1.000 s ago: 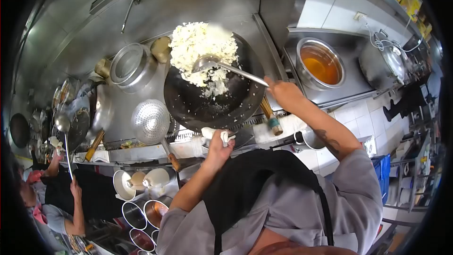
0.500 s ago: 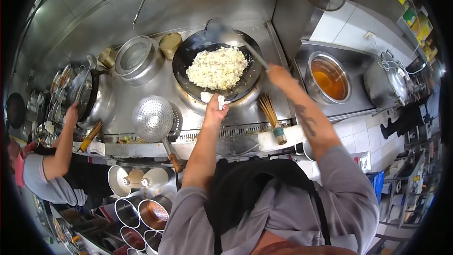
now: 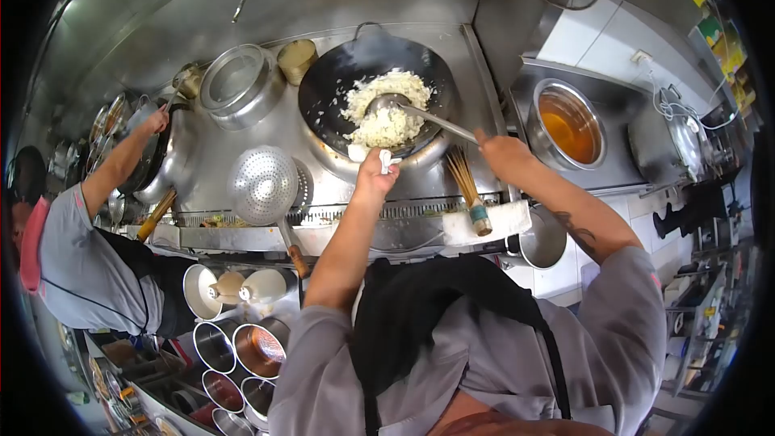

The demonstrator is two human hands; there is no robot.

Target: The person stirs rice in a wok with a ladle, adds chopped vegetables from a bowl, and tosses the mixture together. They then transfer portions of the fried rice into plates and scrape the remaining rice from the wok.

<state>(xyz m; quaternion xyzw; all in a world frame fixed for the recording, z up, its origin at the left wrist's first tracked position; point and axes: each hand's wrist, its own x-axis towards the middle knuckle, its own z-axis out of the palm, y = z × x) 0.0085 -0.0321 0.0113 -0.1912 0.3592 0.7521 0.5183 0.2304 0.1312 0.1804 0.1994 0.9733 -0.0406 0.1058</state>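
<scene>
A black wok (image 3: 327, 81) on the stove holds a heap of pale yellow-white fried rice (image 3: 404, 85). At the wok's near rim my left hand (image 3: 376, 173) is closed round a white cloth (image 3: 386, 161), which lies against the rim. My right hand (image 3: 504, 157), to the right of the wok, grips the long handle of a metal ladle (image 3: 440, 121). The ladle's bowl rests in the middle of the rice. Some grains stick to the dark wok wall on the left.
A perforated skimmer (image 3: 264, 186) and a lidded pot (image 3: 240, 87) stand left of the wok. A bamboo brush (image 3: 468, 194) lies at its right, near a pot of orange liquid (image 3: 567, 129). A co-worker (image 3: 89, 254) works at the far left.
The ladle has come down from the wok's far side into the rice. My right hand has moved right and nearer. The rice heap has shifted and its shape has changed. The co-worker's arm has reached farther forward.
</scene>
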